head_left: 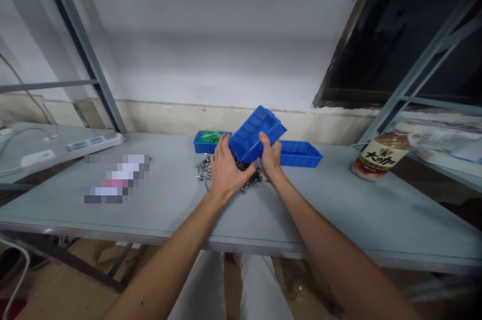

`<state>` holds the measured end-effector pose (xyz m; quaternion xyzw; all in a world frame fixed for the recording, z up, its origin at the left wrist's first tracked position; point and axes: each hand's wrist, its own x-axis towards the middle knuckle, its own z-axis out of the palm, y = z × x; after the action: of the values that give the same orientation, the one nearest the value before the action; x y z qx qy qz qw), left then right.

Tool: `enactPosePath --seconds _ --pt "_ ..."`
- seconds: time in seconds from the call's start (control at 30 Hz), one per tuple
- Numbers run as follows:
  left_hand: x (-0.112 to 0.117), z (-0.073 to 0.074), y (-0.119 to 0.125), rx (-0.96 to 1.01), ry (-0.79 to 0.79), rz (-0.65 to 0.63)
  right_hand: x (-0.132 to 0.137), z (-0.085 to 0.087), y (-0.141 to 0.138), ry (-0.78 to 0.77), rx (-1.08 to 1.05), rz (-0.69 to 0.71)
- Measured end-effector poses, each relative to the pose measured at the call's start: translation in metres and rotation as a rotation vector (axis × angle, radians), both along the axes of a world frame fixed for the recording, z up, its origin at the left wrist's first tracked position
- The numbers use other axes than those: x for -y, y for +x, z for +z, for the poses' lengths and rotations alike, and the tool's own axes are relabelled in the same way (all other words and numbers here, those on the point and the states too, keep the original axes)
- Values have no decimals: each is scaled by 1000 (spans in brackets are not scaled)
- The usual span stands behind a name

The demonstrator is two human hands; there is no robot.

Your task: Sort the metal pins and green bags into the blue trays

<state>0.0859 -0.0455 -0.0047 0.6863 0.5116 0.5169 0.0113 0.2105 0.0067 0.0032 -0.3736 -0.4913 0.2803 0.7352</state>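
Note:
My right hand (pixel 270 158) grips a blue plastic parts bin (pixel 250 131) by its near right side, thumb over the edge. The bin is tilted, its low end down at a heap of small metal screws (pixel 204 168) on the table. My left hand (pixel 228 170) is at the heap just left of the bin's low end, with fingers stretched and thumb apart; whether it touches the bin, I cannot tell. Behind my left hand stands a blue bin with green pieces (pixel 209 138). Another blue bin (pixel 301 154) sits right of my right hand.
A bottle with a brown label (pixel 383 155) stands on the right of the grey table (pixel 169 209). A white power strip (pixel 81 148) and a blurred-out flat object (pixel 118 179) lie on the left. Metal shelf posts (pixel 85 48) rise at both sides, before a wall.

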Motion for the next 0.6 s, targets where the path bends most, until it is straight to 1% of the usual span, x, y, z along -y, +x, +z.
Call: enactPosePath --seconds 0.1,0.23,0.3,0.33,0.4,0.47,0.53,0.6 --pt "-1 -3 -3 37 26 -58 13 -1 -5 23 156 66" --pt "-8 -6 -15 99 110 -225 28 5 -9 203 474 64" --pt "-16 -3 -25 110 130 -256 30 6 -9 260 549 75" --pt "-20 0 -31 97 125 -250 30 6 -8 269 578 89" --pt "-32 7 -47 57 106 -201 28 4 -6 263 651 115" --pt "-46 16 -69 18 75 -135 26 2 -4 252 722 106" --pt "-62 26 -96 -51 1 -104 24 1 -3 248 764 75" --pt "-78 38 -127 -121 -114 -101 24 0 -3 246 785 43"
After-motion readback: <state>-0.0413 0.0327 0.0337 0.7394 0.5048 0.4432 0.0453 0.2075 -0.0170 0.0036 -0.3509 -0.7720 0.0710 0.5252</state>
